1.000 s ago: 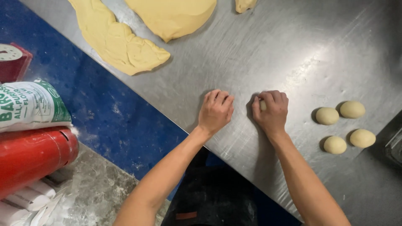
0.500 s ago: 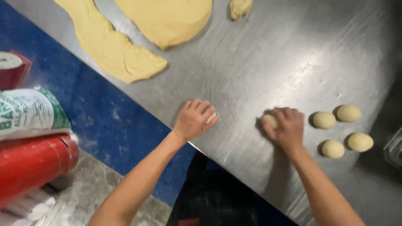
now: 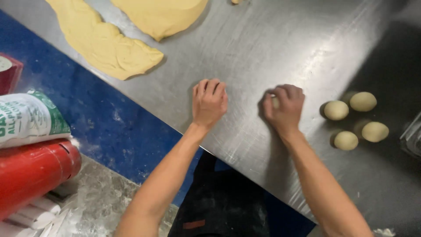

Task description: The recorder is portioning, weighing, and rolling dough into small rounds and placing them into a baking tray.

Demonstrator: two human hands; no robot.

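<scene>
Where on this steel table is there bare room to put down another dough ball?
Bare steel table lies between the flat dough sheets and the four dough balls, beyond both hands. A smaller bare strip runs along the near edge below the right hand. It is crowded around the balls and where the left hand presses down.

Two flat dough sheets on steel table; flour sack; red cylinder

Right hand cups a dough piece, only a pale sliver showing between fingers. Left hand palm-down, anything beneath it hidden. Round dough sheet at desk's far edge cut by frame top. Clear container cut off at right edge, contents unreadable.
</scene>
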